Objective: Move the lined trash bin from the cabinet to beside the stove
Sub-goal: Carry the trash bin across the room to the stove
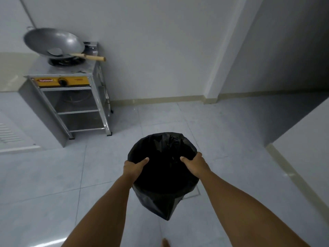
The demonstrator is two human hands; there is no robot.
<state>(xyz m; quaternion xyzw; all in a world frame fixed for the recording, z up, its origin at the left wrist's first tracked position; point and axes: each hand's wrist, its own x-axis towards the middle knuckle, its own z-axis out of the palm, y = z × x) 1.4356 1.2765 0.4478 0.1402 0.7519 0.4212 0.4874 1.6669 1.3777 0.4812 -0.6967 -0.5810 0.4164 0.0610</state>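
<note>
Here both hands, left hand [133, 168] and right hand [195, 164], fingers clamped on trash bin [163, 175] rim; stove [71, 82] well apart.

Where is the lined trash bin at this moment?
In the head view, the trash bin is low centre, held at its rim by the left hand and right hand, above the floor, right of the stove.

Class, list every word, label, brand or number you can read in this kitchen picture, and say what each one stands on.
Red label with pale lettering on the yellow control panel of the steel stove stand: a brand name, too blurred to read for certain.
Small dark print right of the black knob on that panel: too small to read.
Black-lined trash bin, grey wok, walls and floor: no text.
</note>
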